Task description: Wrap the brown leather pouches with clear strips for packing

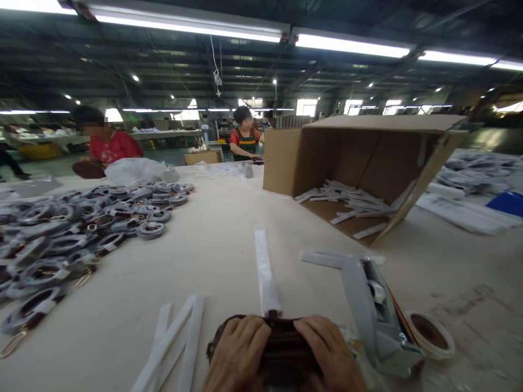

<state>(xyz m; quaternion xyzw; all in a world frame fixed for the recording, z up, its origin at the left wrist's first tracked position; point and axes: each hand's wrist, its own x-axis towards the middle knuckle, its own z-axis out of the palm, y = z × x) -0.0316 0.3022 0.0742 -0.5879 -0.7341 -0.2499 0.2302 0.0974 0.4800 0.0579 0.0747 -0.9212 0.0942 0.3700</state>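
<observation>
At the bottom centre, a dark brown bag with a smooth, leather-like surface lies on the table. My left hand grips its left side, fingers bent over the top edge. On the opposite side my right hand holds it the same way. A white wrapped strip runs from the bag's far edge, straight out over the tabletop. Loose white strips lie to the left of my left hand. Beside my right hand stands a grey tape dispenser. The bag's lower part is cut off by the frame.
Many coiled grey straps with metal clips cover the left of the table. An open cardboard box on its side holds white strips. A tape roll lies right of the dispenser. Two people work across the table.
</observation>
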